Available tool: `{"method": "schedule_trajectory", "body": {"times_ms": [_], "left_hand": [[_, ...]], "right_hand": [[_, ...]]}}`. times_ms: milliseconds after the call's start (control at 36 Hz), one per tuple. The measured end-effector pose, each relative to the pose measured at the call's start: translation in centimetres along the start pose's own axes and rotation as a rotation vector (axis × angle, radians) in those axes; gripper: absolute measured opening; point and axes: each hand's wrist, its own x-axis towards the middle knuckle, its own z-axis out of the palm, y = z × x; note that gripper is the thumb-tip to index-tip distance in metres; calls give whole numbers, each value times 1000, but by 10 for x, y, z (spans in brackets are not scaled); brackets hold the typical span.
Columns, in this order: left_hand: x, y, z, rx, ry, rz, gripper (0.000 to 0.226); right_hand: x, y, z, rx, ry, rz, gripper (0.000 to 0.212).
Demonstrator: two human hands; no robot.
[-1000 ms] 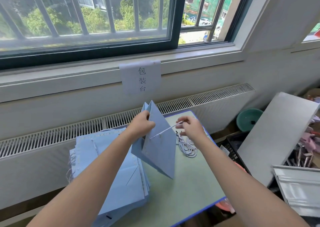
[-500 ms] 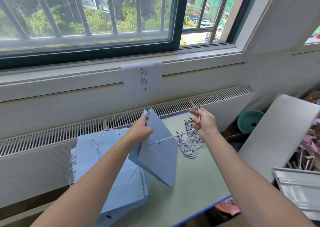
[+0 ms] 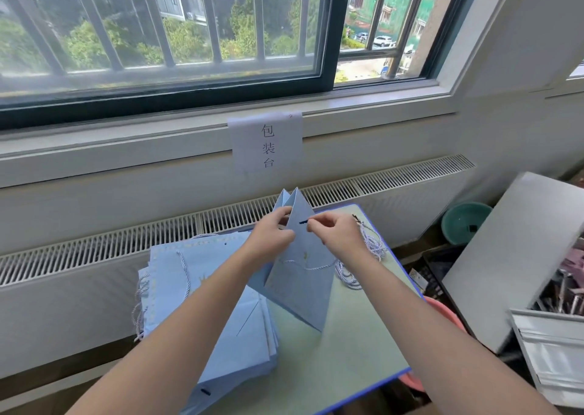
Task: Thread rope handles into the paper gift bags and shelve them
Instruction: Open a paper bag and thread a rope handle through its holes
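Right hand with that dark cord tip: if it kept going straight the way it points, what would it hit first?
The right hand pinches the cord tip, aimed left at the upright blue paper bag. It would probably meet the bag's panel first, then the left hand behind it; depth is unclear.

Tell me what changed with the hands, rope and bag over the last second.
The right hand, which had drawn the rope out taut to the right, came back to the held bag and now pinches the rope's dark tip at the bag's upper edge. The rope now sags in a loop across the bag's face. The left hand still grips the bag; the flat bag stack and loose rope bundle stayed put.
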Motion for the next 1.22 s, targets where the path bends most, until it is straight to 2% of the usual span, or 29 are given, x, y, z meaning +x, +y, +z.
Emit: {"method": "schedule_trajectory", "body": {"times_ms": [194, 500, 861, 1111, 1222], "left_hand": [[-5, 4, 2, -14, -13, 21, 54], [-10, 12, 2, -36, -18, 37, 53], [-10, 19, 4, -75, -37, 31, 51], [-7, 18, 7, -68, -72, 42, 52], [-2, 15, 9, -10, -77, 15, 38]], "right_hand": [[3, -7, 1, -15, 100, -25, 7], [4, -11, 1, 140, 160, -36, 9], [1, -17, 1, 194, 151, -46, 13], [4, -19, 1, -64, 96, -79, 9], [3, -24, 2, -278, 44, -114, 12]]}}
